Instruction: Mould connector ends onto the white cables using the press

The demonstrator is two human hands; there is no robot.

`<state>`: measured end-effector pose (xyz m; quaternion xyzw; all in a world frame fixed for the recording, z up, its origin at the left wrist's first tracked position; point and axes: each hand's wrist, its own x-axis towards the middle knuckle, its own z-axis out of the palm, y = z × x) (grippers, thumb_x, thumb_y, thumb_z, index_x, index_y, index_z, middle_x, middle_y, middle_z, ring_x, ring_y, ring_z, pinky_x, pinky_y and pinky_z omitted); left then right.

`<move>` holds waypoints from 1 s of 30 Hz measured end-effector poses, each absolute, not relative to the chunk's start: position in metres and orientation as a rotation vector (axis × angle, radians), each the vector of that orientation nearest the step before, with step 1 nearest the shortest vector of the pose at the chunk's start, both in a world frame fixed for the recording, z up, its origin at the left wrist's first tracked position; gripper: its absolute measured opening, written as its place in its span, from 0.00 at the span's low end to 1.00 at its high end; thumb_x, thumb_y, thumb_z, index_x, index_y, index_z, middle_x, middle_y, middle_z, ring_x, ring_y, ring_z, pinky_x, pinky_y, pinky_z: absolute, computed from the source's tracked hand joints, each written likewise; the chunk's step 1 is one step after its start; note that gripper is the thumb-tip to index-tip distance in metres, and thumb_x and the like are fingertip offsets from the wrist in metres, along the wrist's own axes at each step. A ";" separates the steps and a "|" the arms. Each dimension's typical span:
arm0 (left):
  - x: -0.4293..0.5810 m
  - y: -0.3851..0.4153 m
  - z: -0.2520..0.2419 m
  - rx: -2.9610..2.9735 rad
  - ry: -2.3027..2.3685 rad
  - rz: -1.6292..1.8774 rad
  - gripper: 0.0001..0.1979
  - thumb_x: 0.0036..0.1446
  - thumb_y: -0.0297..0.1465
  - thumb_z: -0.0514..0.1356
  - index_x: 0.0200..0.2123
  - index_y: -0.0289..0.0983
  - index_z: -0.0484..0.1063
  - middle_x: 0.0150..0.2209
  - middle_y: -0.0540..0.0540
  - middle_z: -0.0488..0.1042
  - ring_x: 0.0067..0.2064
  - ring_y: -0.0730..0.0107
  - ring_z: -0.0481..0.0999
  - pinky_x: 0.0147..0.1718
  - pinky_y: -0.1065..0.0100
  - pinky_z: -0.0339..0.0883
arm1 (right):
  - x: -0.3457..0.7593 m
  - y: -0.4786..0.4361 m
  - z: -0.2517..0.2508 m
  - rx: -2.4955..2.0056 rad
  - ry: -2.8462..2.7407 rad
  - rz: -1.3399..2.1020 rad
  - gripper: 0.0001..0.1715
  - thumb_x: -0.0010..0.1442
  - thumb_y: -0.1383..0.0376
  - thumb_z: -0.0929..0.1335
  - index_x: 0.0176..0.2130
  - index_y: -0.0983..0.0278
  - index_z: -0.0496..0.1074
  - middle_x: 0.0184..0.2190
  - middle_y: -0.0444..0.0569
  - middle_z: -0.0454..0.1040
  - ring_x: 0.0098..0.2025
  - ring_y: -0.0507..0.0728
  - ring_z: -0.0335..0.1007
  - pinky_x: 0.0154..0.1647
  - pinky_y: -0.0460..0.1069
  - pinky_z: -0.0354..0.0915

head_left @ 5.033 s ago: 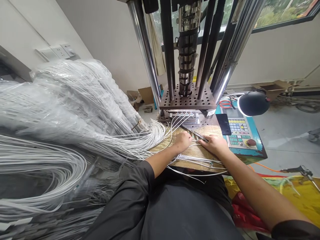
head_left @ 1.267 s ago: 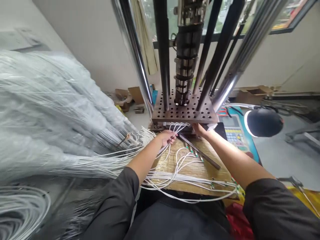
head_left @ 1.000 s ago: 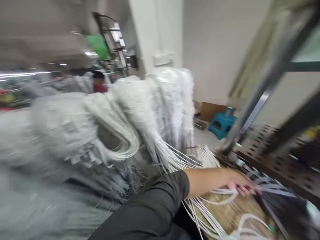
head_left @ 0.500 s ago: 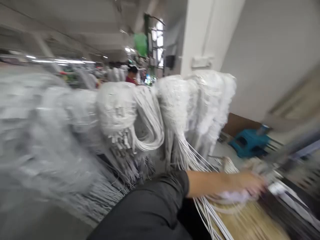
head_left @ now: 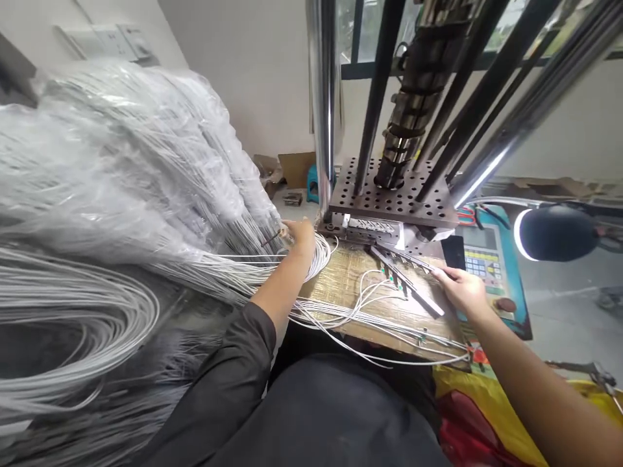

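My left hand (head_left: 300,235) is stretched out beside a thin dark rod (head_left: 270,239), its fingers curled; what they grip is hidden. A loose coil of white cables (head_left: 319,258) lies against the far side of that wrist. My right hand (head_left: 460,290) pinches the near end of a narrow metal bar (head_left: 411,259), which reaches towards the machine. A second metal bar (head_left: 418,295) lies at an angle to it on the tan work board (head_left: 335,285). Several white cables with small green marks (head_left: 390,279) run up to the bars.
A press with a perforated plate (head_left: 350,188) and upright columns stands ahead. Plastic-wrapped cable bundles (head_left: 146,143) hang at left. To the right are a teal control panel (head_left: 511,279), red-handled pliers (head_left: 467,216) and a lit lamp (head_left: 559,233). A straight cable bundle (head_left: 370,318) crosses the board's front.
The view has swung right from the hanging bundles to the press and board. My right hand has come into view on the metal bar; the outstretched left hand now shows clearly.
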<state>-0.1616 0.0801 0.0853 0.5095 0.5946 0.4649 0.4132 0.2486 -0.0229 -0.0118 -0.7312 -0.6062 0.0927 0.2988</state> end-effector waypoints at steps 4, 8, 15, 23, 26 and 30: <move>-0.130 0.059 0.065 1.473 1.587 1.241 0.13 0.69 0.28 0.57 0.55 0.34 0.71 0.54 0.40 0.73 0.59 0.64 0.70 0.58 0.64 0.65 | 0.240 -0.013 -0.014 -1.921 -1.722 0.135 0.29 0.60 0.43 0.66 0.38 0.60 0.85 0.32 0.53 0.80 0.38 0.64 0.75 0.39 0.57 0.69; -0.091 0.040 0.043 2.029 1.152 0.821 0.10 0.65 0.27 0.59 0.47 0.37 0.79 0.51 0.42 0.76 0.52 0.64 0.75 0.57 0.63 0.67 | 0.233 -0.006 -0.016 -1.974 -1.822 0.104 0.30 0.59 0.41 0.66 0.37 0.60 0.84 0.31 0.53 0.76 0.40 0.65 0.72 0.39 0.57 0.66; -0.046 0.056 0.022 2.462 0.929 0.390 0.16 0.63 0.29 0.58 0.53 0.36 0.77 0.56 0.39 0.71 0.56 0.57 0.72 0.62 0.58 0.63 | 0.251 -0.026 -0.016 -1.908 -1.832 0.139 0.30 0.61 0.42 0.65 0.38 0.61 0.84 0.31 0.52 0.74 0.38 0.61 0.71 0.39 0.55 0.66; -0.043 0.056 0.019 2.553 0.865 0.205 0.22 0.60 0.28 0.60 0.58 0.38 0.73 0.56 0.39 0.70 0.57 0.55 0.71 0.63 0.58 0.61 | 0.253 -0.023 -0.014 -1.987 -1.997 0.064 0.23 0.61 0.47 0.68 0.39 0.59 0.84 0.34 0.52 0.78 0.42 0.62 0.72 0.41 0.54 0.63; -0.046 0.051 0.020 2.550 0.872 0.228 0.22 0.60 0.27 0.59 0.58 0.37 0.73 0.54 0.39 0.71 0.55 0.55 0.71 0.62 0.58 0.61 | 0.252 -0.015 -0.010 -1.977 -2.074 0.097 0.21 0.61 0.48 0.68 0.38 0.59 0.84 0.35 0.52 0.78 0.43 0.62 0.72 0.41 0.54 0.63; -0.045 0.047 0.020 2.580 0.907 0.213 0.21 0.61 0.31 0.61 0.57 0.36 0.73 0.54 0.38 0.70 0.54 0.54 0.72 0.61 0.58 0.63 | 0.250 -0.021 0.002 -1.905 -2.095 0.120 0.22 0.59 0.51 0.71 0.47 0.60 0.82 0.44 0.54 0.78 0.48 0.65 0.72 0.47 0.57 0.66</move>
